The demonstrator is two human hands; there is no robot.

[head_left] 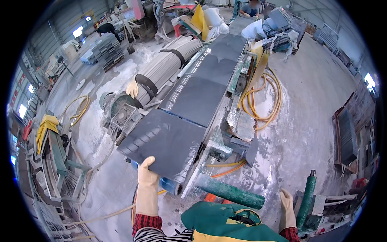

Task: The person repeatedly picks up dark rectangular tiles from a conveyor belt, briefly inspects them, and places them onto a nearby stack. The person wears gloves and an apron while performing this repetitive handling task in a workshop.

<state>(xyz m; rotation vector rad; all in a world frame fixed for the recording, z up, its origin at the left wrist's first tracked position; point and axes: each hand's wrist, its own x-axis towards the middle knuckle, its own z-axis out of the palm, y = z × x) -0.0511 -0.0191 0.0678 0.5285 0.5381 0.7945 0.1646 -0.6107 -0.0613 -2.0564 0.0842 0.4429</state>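
Observation:
My left hand, in a cream rubber glove, is at the near edge of a dark grey stone slab. Its thumb lies over the slab's top edge, while the other fingers are hidden beneath. The slab is flat and wet-looking, on the near end of a long roller conveyor. Farther up the conveyor, more dark slabs lie end to end. My right hand, gloved alike, hangs low at the right, away from the slab and empty, fingers loosely apart. A green upright post stands just right of it.
A green roller lies crosswise before me. Yellow hose coils right of the conveyor; a motor and a grey ribbed bundle stand left. Stone slabs lean far right. One person is at the far end, another bends far left.

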